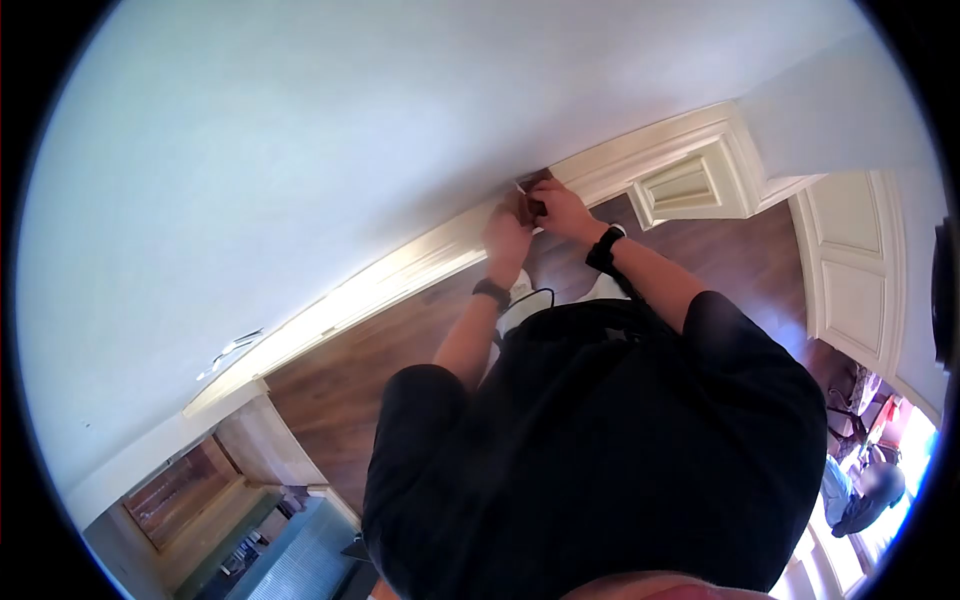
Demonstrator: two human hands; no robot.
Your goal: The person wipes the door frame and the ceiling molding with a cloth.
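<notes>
Both hands work close together at a small brown patch [541,177] where the cream rail moulding [440,240] on the wall is interrupted. My right hand [565,212] has its fingers curled in a pinch there, against something small and dark that I cannot make out. Next to it, my left hand [508,238] is raised to the same spot, its fingers smeared by motion. A thin white sliver [520,188] shows just above the fingertips. Black bands circle both wrists.
The pale wall [300,130] rises in front of me, above a wood floor [350,385]. A raised cream panel [680,188] juts out at the right. Further right are a panelled door-like surface [850,260] and another person [862,500]. Bluish ribbed material [300,555] lies lower left.
</notes>
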